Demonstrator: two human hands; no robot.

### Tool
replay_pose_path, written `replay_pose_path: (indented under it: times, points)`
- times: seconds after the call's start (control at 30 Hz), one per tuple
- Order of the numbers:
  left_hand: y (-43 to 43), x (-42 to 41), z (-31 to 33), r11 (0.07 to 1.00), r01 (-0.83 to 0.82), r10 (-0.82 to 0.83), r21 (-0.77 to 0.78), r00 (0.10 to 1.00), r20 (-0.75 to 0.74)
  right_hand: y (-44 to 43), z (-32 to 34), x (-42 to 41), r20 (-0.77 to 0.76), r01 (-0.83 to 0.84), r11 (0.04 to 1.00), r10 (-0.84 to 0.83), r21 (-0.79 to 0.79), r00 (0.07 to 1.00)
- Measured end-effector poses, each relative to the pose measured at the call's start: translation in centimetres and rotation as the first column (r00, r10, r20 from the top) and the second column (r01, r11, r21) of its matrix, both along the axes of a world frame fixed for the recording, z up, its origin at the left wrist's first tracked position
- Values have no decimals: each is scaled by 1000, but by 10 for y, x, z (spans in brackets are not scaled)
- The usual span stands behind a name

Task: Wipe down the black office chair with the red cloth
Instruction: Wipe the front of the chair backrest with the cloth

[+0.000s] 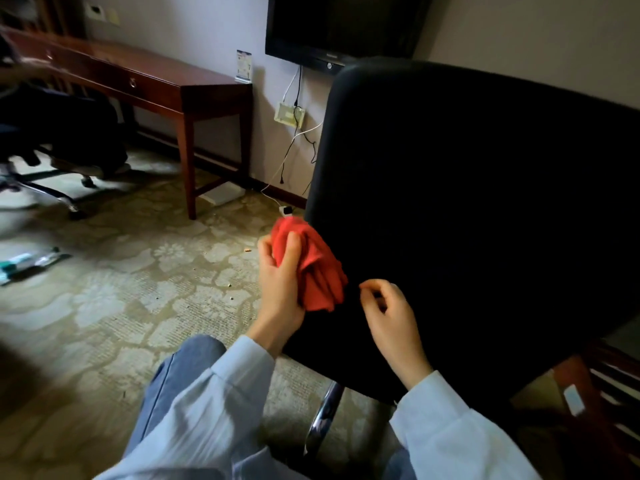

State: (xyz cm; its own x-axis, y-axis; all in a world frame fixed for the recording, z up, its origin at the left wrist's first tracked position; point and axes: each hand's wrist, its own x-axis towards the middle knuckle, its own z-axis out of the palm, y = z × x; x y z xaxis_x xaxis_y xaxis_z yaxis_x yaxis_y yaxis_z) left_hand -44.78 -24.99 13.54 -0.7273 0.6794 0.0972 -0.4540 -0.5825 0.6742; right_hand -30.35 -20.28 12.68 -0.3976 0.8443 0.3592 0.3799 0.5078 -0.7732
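A: Head cam, hands first pls. What had they got?

B: Left hand point(280, 282) gripped the red cloth point(313, 268), fingers wrapped round a bunched wad, pressed at the left edge of the black office chair point(467, 202) back, low down. Right hand point(391, 317) hung just in front of the backrest, fingers loosely curled, nothing in it afaict. Whether it touched the fabric, couldn't tell.

A: So what could've gone wrong from there?

B: Few things, imo. Cloth was wadded, so only a small patch met the fabric; prob. missed strips unless spread flat. Right hand wasn't bracing, so a firm push might've swung the back away, esp. if it swivels. Also cables point(289, 152) dangled down the wall just beyond that left edge; a wide stroke could've snagged them.

A: Counts?

B: 2 hands, 1 cloth, 1 chair under work w/ 1 chrome bar point(325, 410) showing below the back. 2nd chair point(52, 140) far left, blurred. 1 wooden desk point(156, 69), 1 card stand point(244, 65) at its right end by the wall, 1 TV point(339, 26) on the wall, 1 pale box point(289, 116) mounted under it, 1 white slab point(223, 195) on the carpet point(138, 306) by the desk leg.
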Motion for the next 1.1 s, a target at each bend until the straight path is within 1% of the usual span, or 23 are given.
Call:
replay_pose_path:
  times: [0.03, 0.07, 0.1, 0.13, 0.17, 0.2, 0.23, 0.27, 0.3, 0.33, 0.37, 0.4, 0.47, 0.53, 0.6, 0.73, 0.8, 0.87, 0.93, 0.97, 1.03, 1.07, 1.1]
  points:
    - [1, -9, 9, 992, -129, 125, -14, 976, -178, 1, 3, 2, 24, -15, 999, 14, 32, 1000]
    - [4, -17, 17, 966, -258, 247, 16, 902, -354, 4, 6, 5, 57, -41, 996, 36, 83, 998]
    - [8, -23, 30, 927, -361, 360, 101, 783, -507, 8, 10, 8, 115, -57, 979, 34, 197, 993]
    - [15, -29, 40, 875, -438, 464, 208, 632, -621, 14, 16, 11, 187, -73, 933, 6, 352, 982]
    - [24, -35, 51, 816, -481, 548, 319, 470, -692, 22, 22, 13, 267, -99, 841, -56, 532, 962]
    - [36, -39, 59, 761, -497, 605, 418, 311, -733, 30, 29, 16, 316, -134, 711, -129, 691, 940]
    - [49, -43, 64, 720, -497, 624, 485, 156, -766, 38, 37, 18, 342, -169, 585, -198, 793, 919]
    - [62, -44, 66, 682, -481, 631, 551, 6, -776, 44, 45, 20, 350, -190, 487, -261, 853, 900]
    - [72, -43, 66, 647, -463, 626, 606, -132, -769, 49, 51, 22, 345, -193, 419, -325, 887, 881]
    - [84, -44, 62, 606, -459, 619, 649, -240, -748, 55, 56, 24, 328, -180, 370, -389, 911, 861]
    - [93, -44, 57, 562, -465, 618, 684, -315, -721, 60, 59, 26, 311, -165, 337, -444, 927, 841]
    - [99, -45, 50, 526, -470, 619, 708, -360, -698, 66, 60, 29, 301, -158, 313, -483, 936, 822]
    - [105, -49, 33, 498, -471, 613, 728, -403, -680, 77, 62, 34, 308, -179, 282, -526, 943, 793]
    - [106, -54, 15, 501, -488, 595, 715, -405, -694, 88, 64, 38, 321, -216, 249, -546, 944, 774]
    - [106, -57, -4, 533, -509, 570, 675, -373, -732, 95, 64, 38, 326, -241, 222, -558, 945, 763]
    - [104, -61, -46, 620, -535, 500, 574, -294, -814, 101, 64, 26, 342, -280, 197, -577, 940, 741]
    - [106, -68, -67, 662, -556, 452, 503, -239, -859, 102, 65, 16, 349, -301, 183, -597, 936, 722]
    - [109, -74, -89, 706, -580, 403, 406, -143, -904, 102, 65, 4, 358, -319, 176, -614, 931, 704]
    - [108, -79, -106, 762, -590, 317, 268, -22, -948, 101, 66, -11, 377, -337, 189, -624, 922, 684]
    - [108, -80, -114, 792, -583, 265, 179, 66, -962, 99, 67, -18, 389, -346, 197, -627, 917, 675]
    - [108, -78, -122, 836, -548, 200, 3, 301, -932, 97, 69, -32, 422, -378, 210, -617, 902, 664]
    - [109, -76, -117, 849, -527, 227, -52, 450, -864, 97, 71, -39, 443, -399, 215, -607, 891, 660]
    - [112, -73, -110, 864, -496, 272, -90, 608, -746, 96, 72, -45, 469, -427, 221, -590, 877, 657]
